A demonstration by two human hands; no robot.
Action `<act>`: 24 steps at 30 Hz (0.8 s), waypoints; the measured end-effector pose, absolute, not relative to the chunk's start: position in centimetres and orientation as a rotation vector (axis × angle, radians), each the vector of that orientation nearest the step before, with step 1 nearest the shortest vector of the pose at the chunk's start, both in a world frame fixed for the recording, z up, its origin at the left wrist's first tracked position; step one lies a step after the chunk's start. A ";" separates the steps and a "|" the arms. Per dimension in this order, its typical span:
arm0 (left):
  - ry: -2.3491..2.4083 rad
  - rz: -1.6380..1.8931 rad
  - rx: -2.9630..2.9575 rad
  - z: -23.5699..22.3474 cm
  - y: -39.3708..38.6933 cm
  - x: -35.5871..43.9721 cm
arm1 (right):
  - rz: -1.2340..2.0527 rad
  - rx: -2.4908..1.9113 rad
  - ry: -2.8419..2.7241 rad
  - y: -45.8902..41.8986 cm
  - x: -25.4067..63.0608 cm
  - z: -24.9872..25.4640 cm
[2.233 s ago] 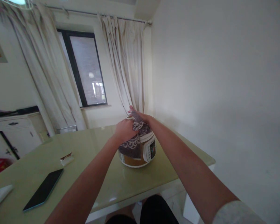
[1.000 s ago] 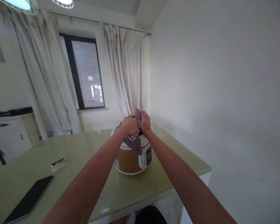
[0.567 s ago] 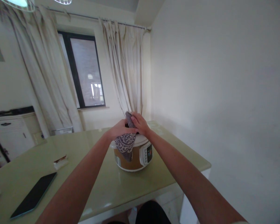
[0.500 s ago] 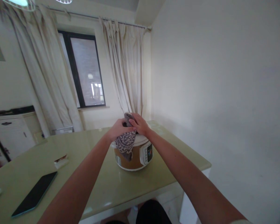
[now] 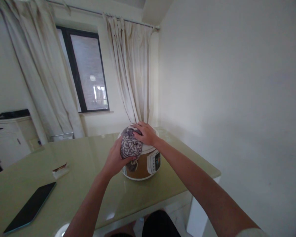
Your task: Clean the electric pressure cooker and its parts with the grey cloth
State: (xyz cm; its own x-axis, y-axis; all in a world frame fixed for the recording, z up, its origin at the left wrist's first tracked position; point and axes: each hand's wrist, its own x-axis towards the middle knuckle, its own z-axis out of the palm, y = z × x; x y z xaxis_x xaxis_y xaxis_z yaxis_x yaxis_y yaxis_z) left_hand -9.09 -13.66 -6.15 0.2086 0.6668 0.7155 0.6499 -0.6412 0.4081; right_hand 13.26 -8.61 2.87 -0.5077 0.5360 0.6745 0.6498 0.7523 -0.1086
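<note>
A rice cooker [image 5: 143, 165] with a brown body, a white lid and a control panel on its right front stands upright on the table. A grey-and-white patterned cloth [image 5: 131, 144] lies bunched over the left part of its lid and hangs a little down the front. My left hand [image 5: 115, 158] wraps around the cloth from the left, thumb across its lower front. From the right, my right hand [image 5: 147, 134] presses on the cloth's upper edge with its fingers curled over it. Part of the lid is hidden under the cloth and hands.
The glossy green table [image 5: 88, 158] carries a dark tablet [image 5: 31, 207] at left and a small white packet [image 5: 60, 170] behind it. A round white object [image 5: 61, 230] shows at the front edge. A plain wall [image 5: 224, 98] bounds the right side.
My left hand has moved down and left around the cloth, which is now bunched more tightly. My right hand stays near the lid's top. The view has shifted slightly.
</note>
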 end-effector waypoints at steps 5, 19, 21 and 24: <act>1.625 1.527 2.407 -3.4 -14.5 -5.1 | -0.218 -0.945 -2.267 -11.2 12.9 2.5; 1.694 1.435 2.319 -2.6 -11.5 -6.5 | 0.310 -1.177 -1.884 -5.4 20.8 3.3; 1.802 1.490 2.303 -3.6 -11.4 -6.2 | 0.273 -1.232 -1.886 -4.8 20.9 3.8; 1.769 1.572 2.337 -4.2 -11.3 -5.8 | 0.161 -1.277 -1.988 -4.9 20.5 4.8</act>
